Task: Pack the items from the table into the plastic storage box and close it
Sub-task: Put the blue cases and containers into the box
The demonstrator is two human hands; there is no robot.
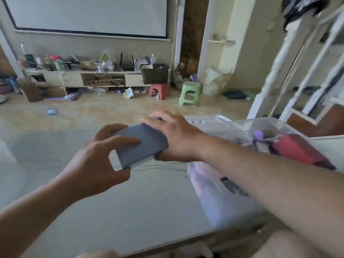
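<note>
Plastic storage box (219, 194), clear-walled and without a lid on it, stands at the right end of the grey surface (130, 211), and through its blurred sides show a red item (301, 151), something purple (259, 135) and a dark shape lower down. Just behind the box lies what looks like its clear lid (206, 120), though the blur makes that hard to confirm.

Both hands are up over the middle of the surface, gripping a flat grey-blue item (139, 146), perhaps a case or a slim box; I cannot tell which. The left hand (93, 164) is clasped on its near end, thumb along the top face and fingers curled beneath. The right hand (173, 136) is wrapped over the far end, fingers spread across the top edge, with the forearm reaching in across the front of the box. The item is tilted, its far end higher, and it hangs clear of the surface, just left of the box.

Beyond, on the floor, stand a green stool (189, 93) and a red stool (160, 91).
</note>
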